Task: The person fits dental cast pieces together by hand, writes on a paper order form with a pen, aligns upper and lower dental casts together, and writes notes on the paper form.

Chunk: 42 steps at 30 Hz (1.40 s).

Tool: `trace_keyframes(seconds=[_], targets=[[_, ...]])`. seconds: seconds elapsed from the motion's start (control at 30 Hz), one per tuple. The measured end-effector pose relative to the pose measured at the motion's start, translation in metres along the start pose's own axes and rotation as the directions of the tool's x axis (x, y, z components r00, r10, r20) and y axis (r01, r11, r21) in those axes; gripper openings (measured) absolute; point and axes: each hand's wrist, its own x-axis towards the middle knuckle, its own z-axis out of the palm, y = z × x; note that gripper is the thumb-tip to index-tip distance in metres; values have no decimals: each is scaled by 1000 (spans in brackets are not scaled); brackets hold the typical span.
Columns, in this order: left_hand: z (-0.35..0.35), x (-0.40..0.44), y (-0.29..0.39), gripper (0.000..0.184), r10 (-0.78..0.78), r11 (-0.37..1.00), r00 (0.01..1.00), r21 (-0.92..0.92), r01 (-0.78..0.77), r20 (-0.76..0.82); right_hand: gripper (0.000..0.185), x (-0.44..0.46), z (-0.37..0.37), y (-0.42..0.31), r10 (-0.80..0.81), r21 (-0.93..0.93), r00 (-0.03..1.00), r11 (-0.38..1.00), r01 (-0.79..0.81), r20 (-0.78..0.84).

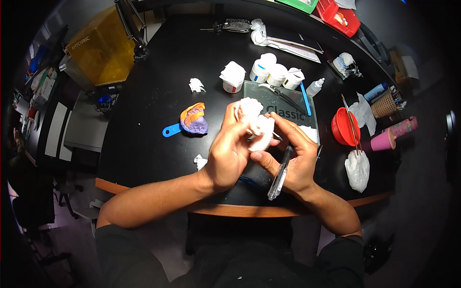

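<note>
Above the table's near middle, my left hand (pixel 224 156) is closed around a white plaster dental cast (pixel 261 137), which looks like two pieces held together; glare hides its finer detail. My right hand (pixel 297 161) grips the cast's other side with thumb and fingertips. A pen (pixel 279 178) with a clear barrel is also held in that hand, its end sticking out toward me. Left of my hands lies a dental impression tray (pixel 172 130) with a blue handle, filled with orange and purple impression material (pixel 194 126). Behind my hands, a glass slab (pixel 249 89) is partly covered.
White jars (pixel 260 72) and a red-labelled jar (pixel 232 79) stand behind. A dropper bottle (pixel 315 87) and a blue-handled tool (pixel 305 100) are nearby. At right are a red bowl (pixel 342 128), tweezers (pixel 353 126), a white lump (pixel 357 172) and a pink cup (pixel 382 140).
</note>
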Motion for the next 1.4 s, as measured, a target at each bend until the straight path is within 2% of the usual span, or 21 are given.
trace_keyframes(seconds=[0.1, 0.17, 0.23, 0.33, 0.37, 0.47, 0.6, 0.7, 0.83, 1.13, 1.23, 1.33, 1.4], targets=[[7, -5, 3, 49, -20, 997, 999, 75, 17, 44, 77, 0, -4, 0, -3, -40, 1000, 999, 3, 11], [4, -4, 9, 50, -67, 992, 995, 107, 59, 75, 78, 1, -6, 0, 30, 22, 1000, 999, -30, 1], [1, 2, 13, 52, -45, 986, 994, 163, 28, 103, 80, 3, -10, 2, 31, 82, 1000, 996, -30, -4], [-5, 11, 21, 58, -15, 979, 982, 202, -24, 189, 82, 1, -26, 3, 125, 220, 992, 968, -122, 0], [-5, 13, 25, 58, -47, 973, 984, 233, 7, 169, 85, 1, -28, 7, 85, 318, 996, 944, -82, 6], [-4, 16, 34, 56, -124, 955, 978, 289, 71, 170, 87, 3, -35, 21, -60, 308, 998, 950, 51, 18], [-2, 16, 33, 61, -212, 914, 954, 389, 117, 210, 90, 2, -31, 22, -78, 317, 997, 946, 71, 9], [-4, 17, 29, 66, -234, 915, 947, 380, 138, 220, 91, 1, -37, 18, -78, 226, 996, 972, 65, 48], [-5, 18, 33, 67, -286, 905, 929, 385, 180, 237, 92, 2, -33, 20, -102, 272, 995, 958, 93, 20], [-7, 20, 34, 66, -318, 887, 914, 419, 193, 253, 94, 4, -37, 19, -131, 265, 991, 957, 116, 40], [-8, 20, 31, 66, -278, 913, 911, 379, 152, 305, 94, 3, -37, 21, -131, 284, 991, 952, 114, 41], [-7, 19, 33, 65, -289, 891, 916, 429, 150, 279, 94, 2, -38, 21, -129, 282, 990, 953, 110, 49], [-5, 19, 32, 64, -278, 904, 919, 400, 152, 280, 94, 3, -38, 21, -134, 290, 989, 951, 112, 57]])
